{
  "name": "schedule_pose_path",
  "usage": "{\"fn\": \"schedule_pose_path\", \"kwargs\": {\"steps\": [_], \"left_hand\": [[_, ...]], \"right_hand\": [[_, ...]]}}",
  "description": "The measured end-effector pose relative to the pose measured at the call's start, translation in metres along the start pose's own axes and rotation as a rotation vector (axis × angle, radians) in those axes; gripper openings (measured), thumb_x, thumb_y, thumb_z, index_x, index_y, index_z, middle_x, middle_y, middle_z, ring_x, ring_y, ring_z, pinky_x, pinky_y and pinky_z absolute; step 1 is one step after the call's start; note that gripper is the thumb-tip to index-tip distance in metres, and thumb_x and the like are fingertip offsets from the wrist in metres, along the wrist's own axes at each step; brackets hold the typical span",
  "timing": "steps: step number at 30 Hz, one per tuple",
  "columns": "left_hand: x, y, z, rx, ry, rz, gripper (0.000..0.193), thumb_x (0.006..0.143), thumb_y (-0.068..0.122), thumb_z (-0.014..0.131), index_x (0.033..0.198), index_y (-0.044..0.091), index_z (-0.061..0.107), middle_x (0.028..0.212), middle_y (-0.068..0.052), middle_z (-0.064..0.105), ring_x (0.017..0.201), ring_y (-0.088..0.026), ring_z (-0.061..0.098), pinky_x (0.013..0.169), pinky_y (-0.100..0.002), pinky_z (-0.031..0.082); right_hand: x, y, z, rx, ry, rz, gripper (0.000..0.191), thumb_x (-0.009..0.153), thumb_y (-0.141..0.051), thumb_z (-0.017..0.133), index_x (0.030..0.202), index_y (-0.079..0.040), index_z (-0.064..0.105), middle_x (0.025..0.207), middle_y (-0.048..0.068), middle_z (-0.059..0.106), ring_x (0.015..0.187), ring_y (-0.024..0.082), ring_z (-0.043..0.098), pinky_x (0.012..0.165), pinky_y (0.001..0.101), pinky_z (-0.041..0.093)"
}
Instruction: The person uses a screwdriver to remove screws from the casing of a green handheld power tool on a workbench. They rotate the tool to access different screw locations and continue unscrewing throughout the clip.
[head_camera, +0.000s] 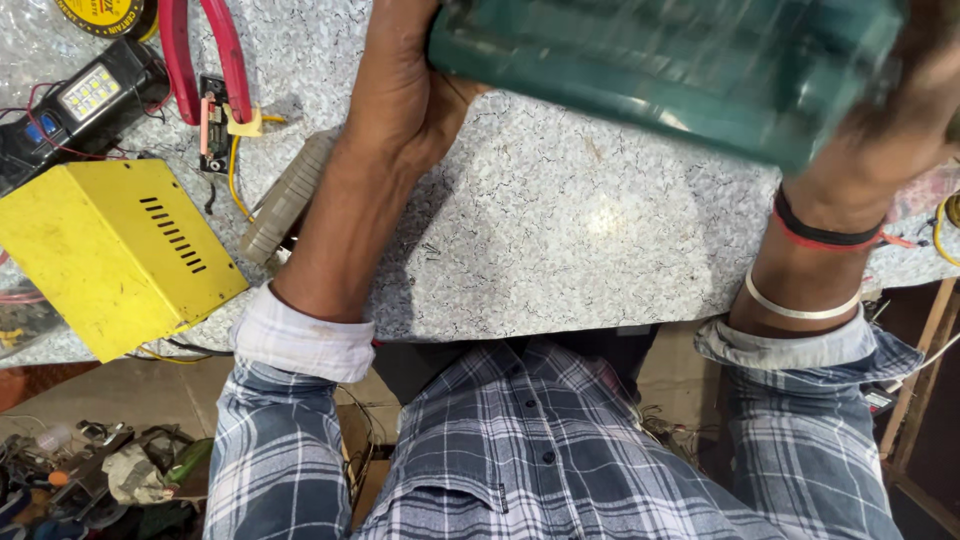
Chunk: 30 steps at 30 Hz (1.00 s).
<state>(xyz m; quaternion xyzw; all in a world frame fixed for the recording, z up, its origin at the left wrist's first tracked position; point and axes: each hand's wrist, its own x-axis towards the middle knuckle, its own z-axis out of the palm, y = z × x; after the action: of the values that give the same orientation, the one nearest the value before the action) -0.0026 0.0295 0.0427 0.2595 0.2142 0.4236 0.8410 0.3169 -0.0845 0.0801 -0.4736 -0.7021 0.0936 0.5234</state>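
A large dark green box-shaped casing (680, 70), blurred by motion, is held above the speckled grey worktop (560, 240) at the top of the head view. My left hand (405, 90) grips its left end from below. My right hand (900, 120) holds its right end, with black and red bands and a white bangle on the wrist. Both forearms come out of rolled plaid shirt sleeves.
A yellow metal box (110, 250) with vent slots sits at the left edge. Behind it lie red-handled pliers (205, 50), a small circuit board with wires (215, 125), a black LED light (80, 100) and a grey tape roll (285, 195). Clutter lies on the floor lower left.
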Motion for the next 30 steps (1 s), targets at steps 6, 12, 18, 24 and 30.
{"fn": "schedule_pose_path", "kwargs": {"steps": [6,12,18,24,30], "left_hand": [[0.002,-0.005,0.0,0.256,0.149,0.14,0.025,0.105,0.029,0.059,0.11,0.005,0.059,0.093,-0.008,0.071,0.083,-0.02,0.075,0.076,-0.041,0.067],[0.0,-0.008,-0.006,0.759,0.292,0.593,0.029,0.11,0.029,0.058,0.102,0.002,0.056,0.084,-0.003,0.06,0.075,-0.015,0.057,0.07,-0.036,0.049],[-0.002,-0.008,-0.004,0.91,0.282,0.929,0.038,0.116,0.029,0.057,0.094,-0.001,0.053,0.075,0.001,0.049,0.068,-0.011,0.04,0.064,-0.031,0.032],[-0.007,0.001,0.003,0.941,0.311,0.955,0.034,0.114,0.023,0.06,0.092,-0.003,0.055,0.071,-0.004,0.049,0.067,-0.01,0.041,0.062,-0.031,0.032],[-0.007,0.007,0.01,1.009,0.303,0.986,0.034,0.112,0.024,0.062,0.091,-0.001,0.057,0.071,-0.005,0.055,0.067,-0.011,0.047,0.062,-0.03,0.035]], "right_hand": [[-0.001,0.006,0.009,0.032,-0.296,-0.101,0.07,0.09,-0.011,0.094,0.144,-0.005,0.05,0.122,0.019,0.068,0.112,0.029,0.073,0.094,0.0345,0.066],[-0.023,0.033,0.027,0.093,-0.313,0.138,0.073,0.088,-0.012,0.097,0.144,-0.006,0.051,0.122,0.019,0.068,0.114,0.03,0.073,0.095,0.0349,0.067],[-0.031,0.039,0.039,0.045,-0.223,0.047,0.097,0.081,-0.019,0.098,0.151,-0.008,0.033,0.139,0.019,0.056,0.126,0.033,0.063,0.101,0.0419,0.061],[-0.025,0.038,0.042,0.155,-0.249,-0.02,0.111,0.085,-0.024,0.097,0.161,-0.017,0.016,0.15,0.015,0.05,0.134,0.025,0.057,0.107,0.0381,0.06],[-0.029,0.04,0.038,0.284,-0.299,0.159,0.097,0.089,-0.02,0.095,0.158,-0.016,0.028,0.148,0.013,0.053,0.133,0.025,0.06,0.108,0.0392,0.059]]}}
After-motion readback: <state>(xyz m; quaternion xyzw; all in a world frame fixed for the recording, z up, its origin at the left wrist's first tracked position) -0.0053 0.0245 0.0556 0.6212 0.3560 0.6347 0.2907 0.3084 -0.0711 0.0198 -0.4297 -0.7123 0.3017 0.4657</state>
